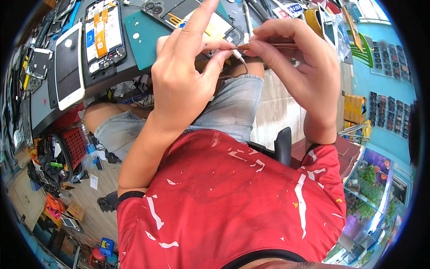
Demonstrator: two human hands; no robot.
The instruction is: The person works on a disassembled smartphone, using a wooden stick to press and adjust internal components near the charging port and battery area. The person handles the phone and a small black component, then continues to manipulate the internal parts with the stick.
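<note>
Grasping a thin brown tool (283,45) between thumb and fingers of the right hand (311,62). Pinching its narrow end between thumb and one finger of the left hand (183,74) while extending another finger upward. Suspending the tool in midair between both hands, right of the green mat (142,41), the opened phone (107,33) and the white-framed phone (69,67).

Red basket (73,148), yellow box (355,109)
</note>
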